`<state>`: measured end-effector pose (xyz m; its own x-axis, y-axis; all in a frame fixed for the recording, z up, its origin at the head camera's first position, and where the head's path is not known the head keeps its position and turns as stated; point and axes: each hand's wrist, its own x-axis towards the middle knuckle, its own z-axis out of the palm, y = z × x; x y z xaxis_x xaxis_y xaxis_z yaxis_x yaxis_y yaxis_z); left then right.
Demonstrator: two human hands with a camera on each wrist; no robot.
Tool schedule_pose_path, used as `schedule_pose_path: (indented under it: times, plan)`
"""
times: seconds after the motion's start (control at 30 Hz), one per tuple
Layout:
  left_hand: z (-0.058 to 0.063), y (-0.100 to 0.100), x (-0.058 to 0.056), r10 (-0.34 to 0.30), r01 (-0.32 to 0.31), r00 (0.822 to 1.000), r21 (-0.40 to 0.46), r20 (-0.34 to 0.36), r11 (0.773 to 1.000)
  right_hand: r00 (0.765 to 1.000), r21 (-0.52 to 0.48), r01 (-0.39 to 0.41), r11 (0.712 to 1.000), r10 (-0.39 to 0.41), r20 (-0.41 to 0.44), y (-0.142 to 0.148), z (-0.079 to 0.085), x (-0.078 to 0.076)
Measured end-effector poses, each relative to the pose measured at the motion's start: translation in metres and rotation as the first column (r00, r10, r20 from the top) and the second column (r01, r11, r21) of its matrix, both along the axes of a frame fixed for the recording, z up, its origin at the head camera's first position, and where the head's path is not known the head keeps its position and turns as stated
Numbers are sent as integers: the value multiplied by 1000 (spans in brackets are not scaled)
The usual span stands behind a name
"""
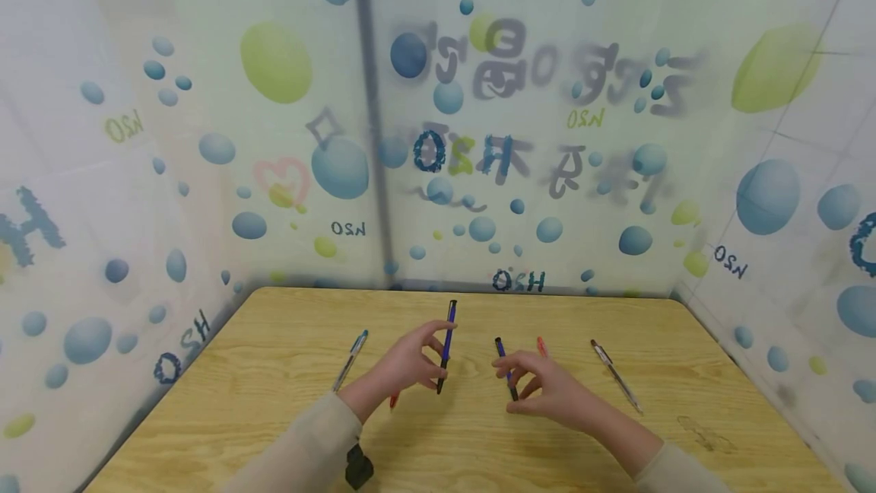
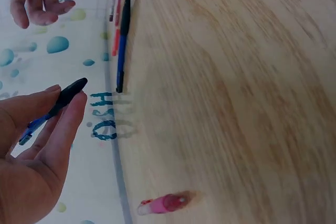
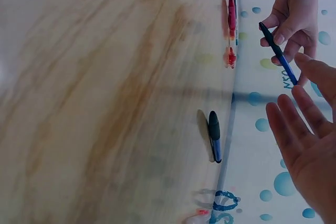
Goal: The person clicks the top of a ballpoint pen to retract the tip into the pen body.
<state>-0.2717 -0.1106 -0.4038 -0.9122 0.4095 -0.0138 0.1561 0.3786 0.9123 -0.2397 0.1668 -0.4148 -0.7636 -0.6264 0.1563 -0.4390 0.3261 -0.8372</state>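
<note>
My left hand (image 1: 409,362) pinches a blue pen (image 1: 448,339) with a black grip, thumb and fingers at its two ends in the head view. In the left wrist view the black grip of that held pen (image 2: 67,94) points up and right between the fingertips. My right hand (image 1: 550,392), holding nothing, hovers over the table with its fingers spread loosely. A second blue pen (image 3: 214,135) with a black grip lies on the table below it; in the head view the right fingers partly overlap this pen.
On the wooden table (image 1: 274,371), a clear pen with a blue end (image 1: 359,342) lies left, and a red pen (image 1: 393,402) shows behind the left wrist. Another red pen (image 1: 542,345) and a clear, dark-ended pen (image 1: 614,373) lie right. Bubble-printed sheets (image 1: 438,234) enclose the table.
</note>
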Motion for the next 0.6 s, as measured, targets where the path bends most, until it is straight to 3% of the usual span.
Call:
schedule_pose_path:
  times: [0.33, 0.6]
  plan:
    - [-16, -3, -13, 13, -11, 1000, -138, 15, 990, 997, 73, -26, 997, 20, 80, 3, -7, -2]
    - [-25, -4, -20, 17, -6, 998, -188, 53, 982, 991, 104, -70, 992, 58, 120, 3, -10, 2]
